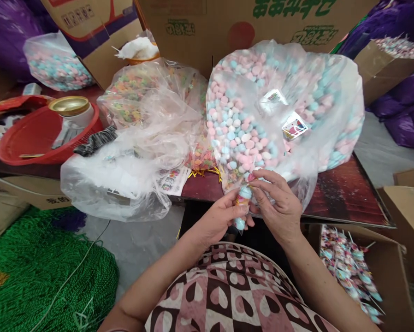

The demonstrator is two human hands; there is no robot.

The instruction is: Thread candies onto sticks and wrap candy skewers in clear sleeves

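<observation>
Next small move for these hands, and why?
I'd probably have the right hand settle the small pink piece at the top of the filled packet: its fingertips are at that end, and the left hand grips the packet's middle. Whether the piece is inside is unclear.

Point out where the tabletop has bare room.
Right front corner of the dark red wooden tabletop, between the big clear bag of pink, blue and white candies and the front edge. Smaller: the strip below the thin gold strips. Crowded: left, with the red plastic basket and clear bag of ring candies.
</observation>
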